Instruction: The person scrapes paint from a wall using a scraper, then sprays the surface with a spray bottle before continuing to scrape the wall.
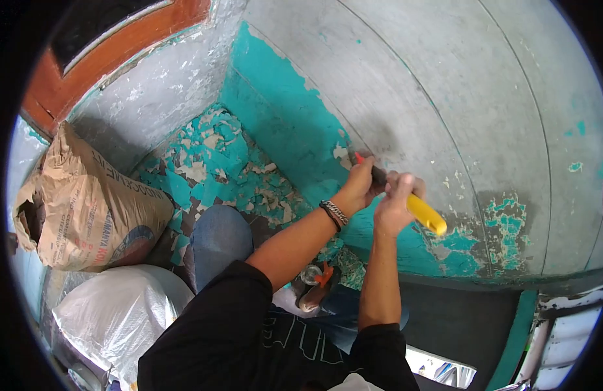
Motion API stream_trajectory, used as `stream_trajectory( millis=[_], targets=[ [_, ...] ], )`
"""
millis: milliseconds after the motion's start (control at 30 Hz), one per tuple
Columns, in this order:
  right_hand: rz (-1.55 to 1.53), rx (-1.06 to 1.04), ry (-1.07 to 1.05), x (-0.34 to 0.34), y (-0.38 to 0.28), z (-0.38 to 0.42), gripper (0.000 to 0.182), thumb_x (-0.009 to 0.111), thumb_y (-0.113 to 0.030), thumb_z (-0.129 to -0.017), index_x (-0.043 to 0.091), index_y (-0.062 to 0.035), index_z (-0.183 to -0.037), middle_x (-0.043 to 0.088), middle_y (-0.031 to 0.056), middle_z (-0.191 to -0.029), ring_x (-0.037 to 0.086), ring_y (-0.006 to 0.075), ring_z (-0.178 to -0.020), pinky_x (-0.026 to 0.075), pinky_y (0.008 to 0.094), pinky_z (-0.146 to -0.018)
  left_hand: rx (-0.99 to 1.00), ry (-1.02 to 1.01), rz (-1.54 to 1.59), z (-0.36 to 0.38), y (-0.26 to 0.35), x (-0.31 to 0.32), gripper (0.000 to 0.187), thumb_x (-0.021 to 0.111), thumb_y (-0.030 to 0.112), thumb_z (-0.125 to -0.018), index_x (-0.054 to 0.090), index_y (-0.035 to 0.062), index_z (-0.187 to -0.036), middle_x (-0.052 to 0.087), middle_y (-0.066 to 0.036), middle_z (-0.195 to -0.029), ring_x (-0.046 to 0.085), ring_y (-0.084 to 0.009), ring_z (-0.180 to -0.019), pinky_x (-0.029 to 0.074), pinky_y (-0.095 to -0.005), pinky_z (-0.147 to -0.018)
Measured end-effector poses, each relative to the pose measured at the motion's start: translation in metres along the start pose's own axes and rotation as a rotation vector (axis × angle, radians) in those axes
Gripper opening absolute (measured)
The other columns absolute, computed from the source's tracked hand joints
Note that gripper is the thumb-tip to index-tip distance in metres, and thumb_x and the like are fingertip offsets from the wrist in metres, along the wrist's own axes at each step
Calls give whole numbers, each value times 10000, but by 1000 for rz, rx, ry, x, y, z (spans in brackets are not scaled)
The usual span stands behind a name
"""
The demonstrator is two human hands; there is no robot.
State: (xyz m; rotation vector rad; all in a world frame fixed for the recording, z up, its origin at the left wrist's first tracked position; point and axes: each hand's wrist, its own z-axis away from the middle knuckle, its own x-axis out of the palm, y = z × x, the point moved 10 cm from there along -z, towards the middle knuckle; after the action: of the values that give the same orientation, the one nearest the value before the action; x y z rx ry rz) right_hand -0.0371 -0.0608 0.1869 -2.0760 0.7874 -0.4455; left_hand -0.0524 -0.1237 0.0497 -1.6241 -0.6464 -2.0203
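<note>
While both hands grasp it, a yellow-handled tool is at the wall

Because the left hand clasps the tool's front and the right hand its handle, the grip probably lends both steering and force. The working edge is hidden near the border between teal paint and grey surface. Paint flakes lie heaped below.

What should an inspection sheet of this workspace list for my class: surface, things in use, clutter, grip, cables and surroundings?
Surface: wall part turquoise, part grey, with ragged paint edges.
Things in use: yellow-handled tool; its working end is mostly hidden.
Clutter: loose paint flakes heaped along the wall's foot; printed paper sack, torn; white sack beside it.
Grip: left hand and right hand both closed on the tool.
Cables: nothing seen.
Surroundings: reddish-brown frame in the adjoining wall.
</note>
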Motion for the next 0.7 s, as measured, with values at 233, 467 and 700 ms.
stream_trajectory(
  millis=[233,467,700],
  targets=[
    [-3,-65,34,18,4,-2,227,548,-163,-911,437,-29,-765,500,73,-669,432,134,-599,380,268,-571,39,-24,-20,0,31,2,247,445,230,-931,514,59,-767,542,-58,-640,521,-171,-571,442,-306,-537],
    [-131,-186,25,23,-6,10,205,544,-147,-913,444,-30,-778,486,62,-668,430,131,-602,370,261,-568,60,37,-73,3,36,-6,254,439,226,-931,517,54,-760,555,-69,-643,534,-173,-550,452,-297,-514],
    [-101,-285,-32,28,-17,0,184,515,-142,-919,489,-22,-782,526,65,-674,452,117,-599,399,253,-593,151,-24,-67,-10,51,-3,242,450,241,-929,520,55,-791,569,-68,-666,547,-180,-554,461,-298,-506]
  ],
)
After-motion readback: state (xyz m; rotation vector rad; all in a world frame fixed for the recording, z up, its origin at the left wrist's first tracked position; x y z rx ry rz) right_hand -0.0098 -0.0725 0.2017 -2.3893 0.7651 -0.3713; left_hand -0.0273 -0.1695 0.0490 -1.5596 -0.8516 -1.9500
